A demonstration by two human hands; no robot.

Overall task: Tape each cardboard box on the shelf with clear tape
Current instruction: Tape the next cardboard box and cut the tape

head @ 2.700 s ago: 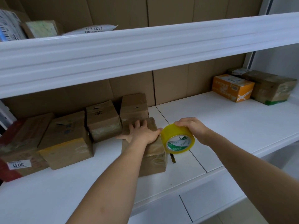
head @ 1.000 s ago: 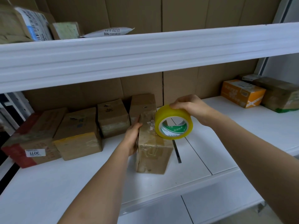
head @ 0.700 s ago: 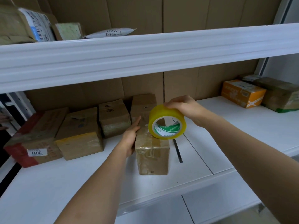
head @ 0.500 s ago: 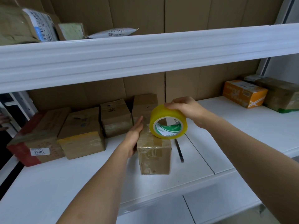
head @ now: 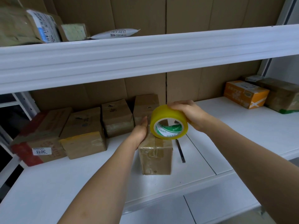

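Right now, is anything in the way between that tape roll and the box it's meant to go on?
Nothing visible is. The right hand holds the tape roll right over the top of the box, and the left hand rests against the box's left side, off the top. A thin dark tool lies on the shelf beside it.

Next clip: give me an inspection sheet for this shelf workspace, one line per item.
Surface: white shelf, boxes on both ends.
Job's things: tape roll over the front box; four boxes in a row behind it.
Clutter: thin dark tool right of the front box; orange box far right.
Grips: left hand flat against the front box's left side; right hand holds the tape roll.
Cables: nothing seen.
Surroundings: upper shelf carrying parcels; cardboard backing.
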